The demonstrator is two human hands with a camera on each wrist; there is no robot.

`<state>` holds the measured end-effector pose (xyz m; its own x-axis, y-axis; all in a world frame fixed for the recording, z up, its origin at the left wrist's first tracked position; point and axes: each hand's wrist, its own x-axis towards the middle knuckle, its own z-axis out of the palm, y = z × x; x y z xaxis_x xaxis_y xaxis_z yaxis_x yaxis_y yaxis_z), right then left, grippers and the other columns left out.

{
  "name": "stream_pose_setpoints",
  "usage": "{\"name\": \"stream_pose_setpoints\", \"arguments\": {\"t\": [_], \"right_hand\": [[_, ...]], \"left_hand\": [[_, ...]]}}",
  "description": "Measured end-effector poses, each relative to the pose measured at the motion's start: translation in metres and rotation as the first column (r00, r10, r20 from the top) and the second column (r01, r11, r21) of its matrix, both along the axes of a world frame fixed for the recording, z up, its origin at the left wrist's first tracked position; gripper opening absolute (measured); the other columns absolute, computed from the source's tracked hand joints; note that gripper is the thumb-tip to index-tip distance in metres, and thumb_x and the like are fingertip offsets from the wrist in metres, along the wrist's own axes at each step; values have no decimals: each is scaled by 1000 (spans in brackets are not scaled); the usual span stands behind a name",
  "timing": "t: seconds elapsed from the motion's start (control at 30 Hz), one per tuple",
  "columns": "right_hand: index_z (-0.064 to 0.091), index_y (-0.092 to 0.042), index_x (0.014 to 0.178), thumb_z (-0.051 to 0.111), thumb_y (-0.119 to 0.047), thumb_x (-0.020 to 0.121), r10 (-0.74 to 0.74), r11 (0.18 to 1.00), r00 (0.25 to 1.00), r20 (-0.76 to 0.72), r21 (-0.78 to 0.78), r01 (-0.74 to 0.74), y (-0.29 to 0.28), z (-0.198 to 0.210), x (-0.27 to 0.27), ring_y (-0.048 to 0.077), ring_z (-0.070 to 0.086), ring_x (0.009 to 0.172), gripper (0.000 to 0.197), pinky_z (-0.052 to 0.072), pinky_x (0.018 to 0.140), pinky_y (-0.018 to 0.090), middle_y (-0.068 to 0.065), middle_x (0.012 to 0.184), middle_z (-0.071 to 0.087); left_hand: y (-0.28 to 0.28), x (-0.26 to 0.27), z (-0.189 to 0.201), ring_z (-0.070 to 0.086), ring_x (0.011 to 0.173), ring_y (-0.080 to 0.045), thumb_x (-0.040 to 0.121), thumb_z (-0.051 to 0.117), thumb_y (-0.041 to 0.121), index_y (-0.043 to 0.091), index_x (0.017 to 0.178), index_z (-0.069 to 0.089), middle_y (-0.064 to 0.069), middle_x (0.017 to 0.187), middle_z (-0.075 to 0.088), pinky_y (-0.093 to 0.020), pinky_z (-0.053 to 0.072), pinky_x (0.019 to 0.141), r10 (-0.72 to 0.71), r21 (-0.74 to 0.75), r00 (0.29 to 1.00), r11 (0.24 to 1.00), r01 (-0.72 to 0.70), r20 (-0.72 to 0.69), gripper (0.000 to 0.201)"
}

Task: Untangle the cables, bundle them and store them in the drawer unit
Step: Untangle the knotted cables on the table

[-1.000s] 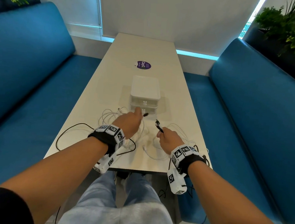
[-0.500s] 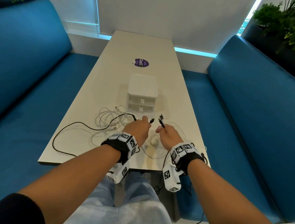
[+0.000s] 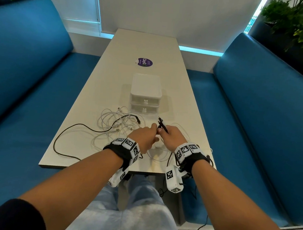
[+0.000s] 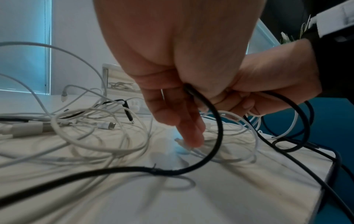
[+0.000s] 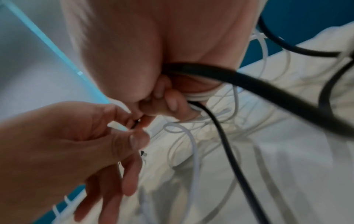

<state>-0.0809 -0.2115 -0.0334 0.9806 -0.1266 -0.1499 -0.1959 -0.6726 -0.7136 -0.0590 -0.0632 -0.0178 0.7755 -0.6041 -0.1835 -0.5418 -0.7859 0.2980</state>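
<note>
A white two-drawer unit (image 3: 146, 94) stands mid-table, both drawers closed. In front of it lies a tangle of white cables (image 3: 117, 123) crossed by a black cable (image 3: 69, 132) that loops out toward the left edge. My left hand (image 3: 151, 133) and right hand (image 3: 164, 132) meet just in front of the unit. The right hand grips black plug ends (image 3: 161, 123) that stick up from its fist. In the left wrist view the black cable (image 4: 212, 136) runs out of my left hand (image 4: 184, 115). In the right wrist view the left hand's fingertips (image 5: 141, 125) pinch a black plug at my right fist.
A purple round sticker (image 3: 143, 62) lies on the far half of the pale table (image 3: 192, 118). Blue benches (image 3: 27, 87) flank both long sides. More black cable hangs off the table's near right corner (image 4: 337, 166). Plants stand in the back corners.
My left hand drew back from the drawer unit with a black plug and moved right until it met the right hand. The right hand stayed almost still, holding its plug.
</note>
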Motion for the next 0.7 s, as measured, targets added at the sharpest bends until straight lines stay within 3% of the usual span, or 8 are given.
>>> {"name": "stream_pose_setpoints", "arguments": {"t": [0.1,0.2,0.27,0.4,0.47,0.57,0.7], "right_hand": [[60,-9,98,45,-32,101,-80,980,996,-49,-187,69,-8,-3,1,29,60,81,28,39,64,32,9,89,62],[60,-6,107,44,-32,103,-141,966,988,-59,-225,125,-18,0,-3,32,60,90,31,38,68,31,12,98,62],[60,-8,101,47,-35,101,-127,976,992,-28,-180,120,-16,3,-4,27,56,84,30,37,68,30,9,92,60],[48,-15,67,56,-35,96,-86,996,996,16,27,85,-3,11,-1,17,44,59,36,31,58,31,-1,63,47],[59,-13,72,54,-34,96,-66,998,998,17,19,66,1,16,0,18,48,63,32,34,57,31,-1,65,52],[65,-15,89,47,-34,100,16,981,1000,23,-195,-11,0,12,0,25,60,79,28,42,66,32,5,83,63],[58,-16,107,41,-35,102,69,833,994,-87,-542,-105,-14,1,-3,32,62,86,26,48,68,35,11,97,63]], "left_hand": [[4,0,-6,59,82,-32,101,44,23,6,122,43,-16,102,62,-40,49,69,-16,56,1000,998,15,13,27],[11,7,-4,63,89,-32,101,41,20,7,106,60,-15,99,66,-40,53,77,-25,52,999,998,26,-23,24],[13,9,-5,64,87,-31,102,42,22,8,96,62,-13,93,68,-40,53,76,-29,29,1000,999,29,-9,26],[6,1,-8,63,84,-32,102,43,26,12,90,58,-11,86,64,-35,45,66,-74,60,996,996,71,49,23],[4,-1,-11,62,84,-31,102,43,27,14,91,57,-11,88,66,-37,47,68,-80,55,996,995,77,46,22],[8,1,-12,62,84,-31,102,42,25,17,86,53,-11,88,65,-35,43,65,-69,46,998,997,68,12,21],[23,12,-7,64,83,-28,100,44,17,13,99,65,-10,92,66,-31,48,71,-31,-12,990,1000,29,-135,22]]}}
